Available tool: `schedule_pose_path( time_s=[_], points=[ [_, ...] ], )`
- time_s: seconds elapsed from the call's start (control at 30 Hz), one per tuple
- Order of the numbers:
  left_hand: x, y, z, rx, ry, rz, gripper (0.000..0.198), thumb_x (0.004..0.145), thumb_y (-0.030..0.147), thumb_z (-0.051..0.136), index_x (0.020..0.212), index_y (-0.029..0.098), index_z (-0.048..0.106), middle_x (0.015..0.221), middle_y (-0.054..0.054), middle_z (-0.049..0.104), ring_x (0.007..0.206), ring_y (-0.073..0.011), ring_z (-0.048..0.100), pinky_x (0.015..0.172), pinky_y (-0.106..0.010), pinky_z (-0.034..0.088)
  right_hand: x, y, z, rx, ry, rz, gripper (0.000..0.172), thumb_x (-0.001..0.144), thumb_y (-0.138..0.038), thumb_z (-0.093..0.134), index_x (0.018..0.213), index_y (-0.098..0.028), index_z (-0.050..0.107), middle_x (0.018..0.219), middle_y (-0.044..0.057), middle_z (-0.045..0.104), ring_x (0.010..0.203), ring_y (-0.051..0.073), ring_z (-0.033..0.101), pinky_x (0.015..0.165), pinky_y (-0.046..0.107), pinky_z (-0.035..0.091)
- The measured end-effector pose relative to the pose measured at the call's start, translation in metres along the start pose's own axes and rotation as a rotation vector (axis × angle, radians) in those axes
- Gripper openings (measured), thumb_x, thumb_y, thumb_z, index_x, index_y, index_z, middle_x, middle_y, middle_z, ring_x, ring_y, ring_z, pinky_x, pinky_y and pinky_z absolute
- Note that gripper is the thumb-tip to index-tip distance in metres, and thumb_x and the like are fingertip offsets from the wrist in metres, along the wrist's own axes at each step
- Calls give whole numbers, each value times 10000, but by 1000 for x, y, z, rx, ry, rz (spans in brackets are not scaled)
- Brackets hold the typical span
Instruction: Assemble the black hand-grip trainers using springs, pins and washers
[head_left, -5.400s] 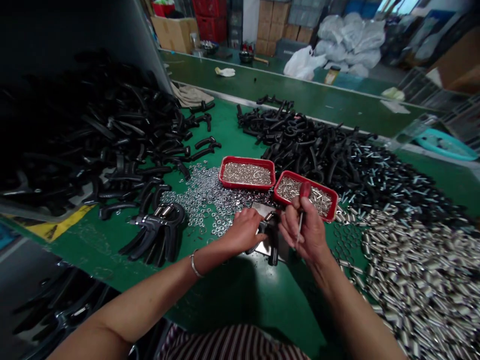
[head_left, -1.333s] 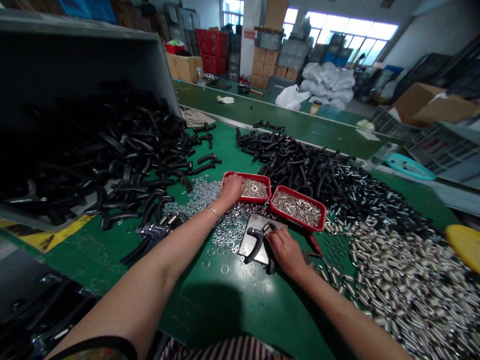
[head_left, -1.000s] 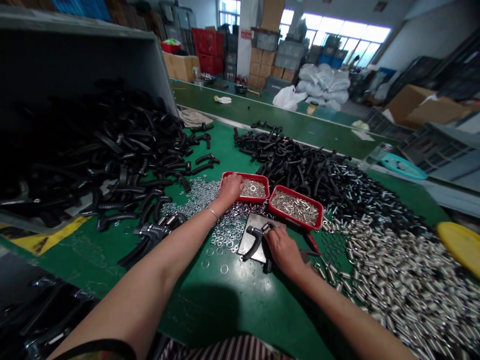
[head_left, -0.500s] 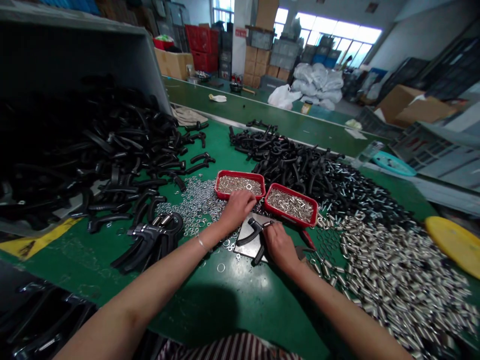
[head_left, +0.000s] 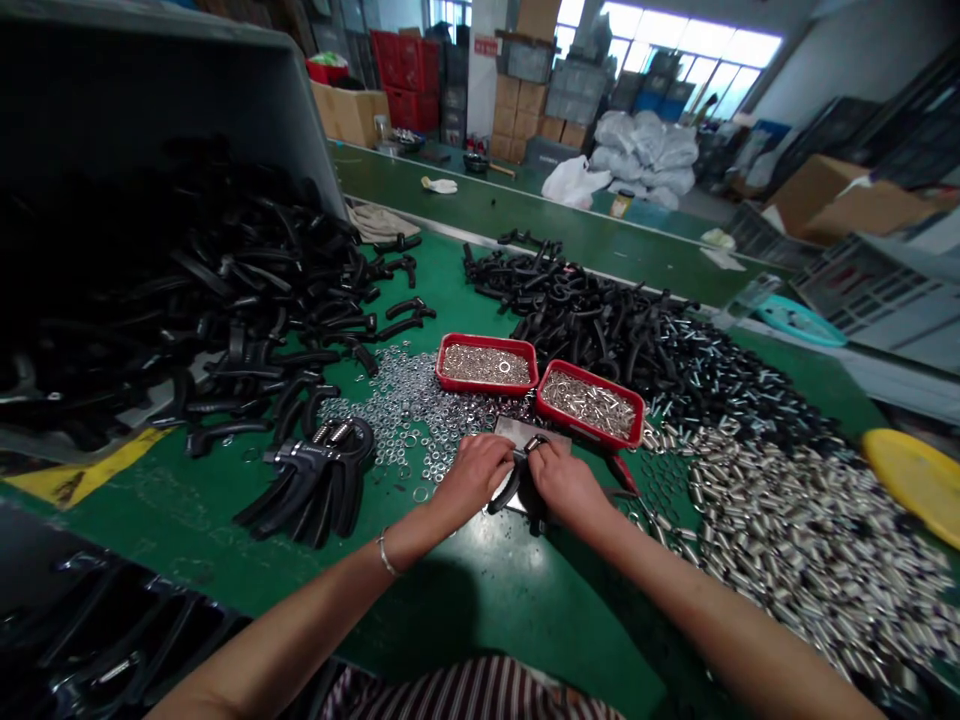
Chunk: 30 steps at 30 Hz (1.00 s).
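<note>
My left hand (head_left: pixel 475 470) and my right hand (head_left: pixel 566 481) meet over a black hand-grip part (head_left: pixel 516 487) that lies on a small metal plate (head_left: pixel 525 433) on the green table. My right hand's fingers are curled on the part's top. The fingers of my left hand are pinched together at the part; what they pinch is too small to see. Two red trays stand just beyond: the left tray (head_left: pixel 487 364) holds small washers, the right tray (head_left: pixel 590 402) small metal pins. A red-handled screwdriver (head_left: pixel 622 473) lies right of my right hand.
Black handles are heaped at the left (head_left: pixel 187 300) and at the back (head_left: pixel 592 320). Loose washers (head_left: pixel 405 410) spread left of the plate. Finished grippers (head_left: pixel 315 475) lie stacked at the left. Metal springs (head_left: pixel 795 540) cover the right. A yellow disc (head_left: pixel 919 480) sits far right.
My left hand left the washer tray and came back to the black part on the plate. My right hand stayed on the part. The screwdriver was put down earlier.
</note>
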<state>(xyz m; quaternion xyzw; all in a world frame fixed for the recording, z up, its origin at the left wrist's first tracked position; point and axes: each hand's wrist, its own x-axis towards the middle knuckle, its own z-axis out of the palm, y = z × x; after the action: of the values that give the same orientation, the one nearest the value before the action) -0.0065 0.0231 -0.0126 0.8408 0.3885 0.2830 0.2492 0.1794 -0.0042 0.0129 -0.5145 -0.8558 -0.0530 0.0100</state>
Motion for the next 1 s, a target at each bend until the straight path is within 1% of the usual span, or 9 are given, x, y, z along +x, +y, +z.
schedule_pose_path(
  time_s=[0.1, 0.17, 0.3, 0.4, 0.5, 0.7, 0.83, 0.87, 1.0],
  points=[
    [1, 2, -3, -23, -3, 0, 76, 965, 244, 530, 924, 225, 591, 1127, -53, 668, 1151, -230, 550, 1013, -410, 363, 3, 6, -4, 32, -1, -9, 173, 937, -62, 486, 925, -161, 628, 896, 132, 664, 904, 275, 595, 677, 343, 511],
    [-1, 1, -9, -32, 18, -5, 74, 962, 245, 535, 918, 224, 591, 1104, -53, 674, 1141, -232, 555, 1013, -411, 366, -9, 21, -9, 111, 34, 9, 149, 972, -127, 483, 1000, -175, 622, 953, 105, 672, 935, 247, 605, 740, 336, 517],
    [-9, -9, -29, -17, 94, -129, 98, 966, 286, 520, 928, 230, 591, 997, -50, 682, 1020, -238, 592, 975, -416, 393, -80, 56, -17, 177, 199, 256, 183, 1008, -303, 465, 1076, -183, 586, 1010, 110, 654, 952, 257, 597, 798, 377, 497],
    [-11, -13, -37, -64, 109, -201, 136, 974, 320, 489, 930, 234, 585, 951, -37, 671, 950, -229, 606, 921, -386, 431, -142, 66, -16, -5, 31, 282, 276, 983, -441, 492, 936, -185, 583, 851, 103, 621, 796, 266, 569, 690, 377, 455],
    [0, -5, -34, -194, 89, -226, 140, 979, 307, 454, 946, 230, 566, 923, -25, 657, 878, -201, 637, 854, -342, 468, -172, 66, -12, -86, -34, 241, 316, 999, -444, 441, 835, -196, 550, 749, 79, 588, 708, 249, 546, 631, 360, 414],
    [14, 9, -28, -346, 76, -274, 83, 935, 299, 513, 943, 226, 551, 863, -1, 646, 749, -160, 654, 748, -290, 496, -167, 83, -9, 68, 8, 328, 348, 984, -449, 414, 818, -185, 570, 788, 114, 621, 706, 245, 572, 650, 368, 427],
    [3, 0, -33, -443, 81, -347, 127, 910, 347, 541, 925, 223, 566, 863, -2, 662, 722, -163, 653, 721, -293, 509, -162, 99, -13, 481, -335, 499, 406, 922, -520, 461, 735, -192, 610, 688, 75, 635, 589, 206, 585, 551, 319, 415],
    [0, -2, -34, -464, 83, -360, 142, 906, 360, 546, 926, 222, 571, 865, -3, 663, 714, -163, 651, 716, -295, 512, -159, 100, -18, 575, -367, 542, 408, 905, -538, 484, 719, -196, 604, 674, 60, 633, 591, 201, 590, 548, 310, 418],
    [-2, -3, -35, -524, 103, -384, 174, 897, 387, 558, 931, 219, 583, 874, -7, 665, 714, -158, 647, 705, -290, 516, -147, 82, -49, 963, -221, 704, 429, 901, -618, 483, 935, -209, 612, 771, 27, 652, 587, 176, 590, 543, 290, 458]
  ],
)
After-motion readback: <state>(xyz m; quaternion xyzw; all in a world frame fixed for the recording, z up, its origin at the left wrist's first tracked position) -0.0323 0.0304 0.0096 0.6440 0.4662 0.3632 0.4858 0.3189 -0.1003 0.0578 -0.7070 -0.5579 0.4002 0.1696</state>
